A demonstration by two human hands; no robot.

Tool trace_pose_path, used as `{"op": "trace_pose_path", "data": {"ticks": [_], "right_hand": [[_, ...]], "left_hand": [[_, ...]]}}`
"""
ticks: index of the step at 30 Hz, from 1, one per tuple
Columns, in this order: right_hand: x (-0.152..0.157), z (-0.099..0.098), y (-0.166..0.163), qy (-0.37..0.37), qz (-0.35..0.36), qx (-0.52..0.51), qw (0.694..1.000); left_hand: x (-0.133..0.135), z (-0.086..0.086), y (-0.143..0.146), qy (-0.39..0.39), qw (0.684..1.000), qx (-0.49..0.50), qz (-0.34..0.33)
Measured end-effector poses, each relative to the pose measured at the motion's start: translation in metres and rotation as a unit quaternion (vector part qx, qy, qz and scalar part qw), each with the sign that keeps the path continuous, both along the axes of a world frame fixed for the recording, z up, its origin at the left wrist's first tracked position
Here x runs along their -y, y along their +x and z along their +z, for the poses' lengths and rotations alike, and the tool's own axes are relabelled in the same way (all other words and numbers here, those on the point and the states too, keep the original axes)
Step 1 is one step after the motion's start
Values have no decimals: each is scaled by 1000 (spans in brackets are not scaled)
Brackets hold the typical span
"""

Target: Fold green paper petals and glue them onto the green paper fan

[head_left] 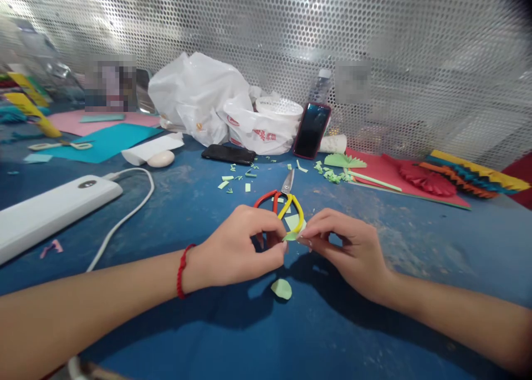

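Centre of frame, lower half: left hand and right hand, fingertips meeting over a blue table. Both hands are closed in a fingertip pinch on one small green paper piece, which is held between them just above the tabletop. The left wrist carries a red bracelet. Directly behind the hands lie scissors with one red and one yellow handle loop, blades pointing away towards the back of the table. Below the hands, flat on the table, is a rounded green scrap, separate from the held piece. Mid-frame, behind the scissors: scattered green clippings and a black phone lying flat. Upper centre: a white plastic bag, a white tub beside it, and a second phone propped upright in a dark red case. Right of centre: a red sheet bearing a red pleated fan, with a multicoloured pleated strip further right. Left side: a white charger block with a white cable, and a teal sheet in the upper left. Background: a perforated metal wall.
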State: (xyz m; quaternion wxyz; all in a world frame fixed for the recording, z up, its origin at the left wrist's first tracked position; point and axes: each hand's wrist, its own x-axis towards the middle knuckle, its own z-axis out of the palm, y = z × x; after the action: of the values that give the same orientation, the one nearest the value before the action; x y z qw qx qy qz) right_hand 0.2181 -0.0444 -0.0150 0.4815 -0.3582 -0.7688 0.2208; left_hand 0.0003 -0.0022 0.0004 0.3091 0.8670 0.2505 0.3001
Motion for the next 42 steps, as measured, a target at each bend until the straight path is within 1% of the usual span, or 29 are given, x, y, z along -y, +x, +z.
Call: {"op": "trace_pose_path", "data": {"ticks": [8,16,20,23,27,32,35,38,42], "right_hand": [[-1,0,0,-1,3,5,1000],[-3,0,-1,16,23,24,999],[-2,0,-2,20,32,33,999],[0,-1,-1,17,20,37,999],[1,-1,0,-11,5,33,999],[2,-1,-1,-41,-16,5,999],[2,0,-1,-37,-27,2,999],[1,-1,0,-16,-27,9,999],[-1,-1,2,3,-5,9,1000]], "left_hand": [[1,-1,0,56,998,21,-2],[1,-2,2,89,996,8,6],[2,-1,1,77,997,-7,-7],[3,-1,2,71,997,-20,-20],[4,-2,3,60,997,-30,-41],[3,-1,1,45,999,1,-18],[0,-2,-1,36,999,4,2],[-1,-3,-2,23,999,-24,10],[-2,-3,-2,32,999,-36,-13]]}}
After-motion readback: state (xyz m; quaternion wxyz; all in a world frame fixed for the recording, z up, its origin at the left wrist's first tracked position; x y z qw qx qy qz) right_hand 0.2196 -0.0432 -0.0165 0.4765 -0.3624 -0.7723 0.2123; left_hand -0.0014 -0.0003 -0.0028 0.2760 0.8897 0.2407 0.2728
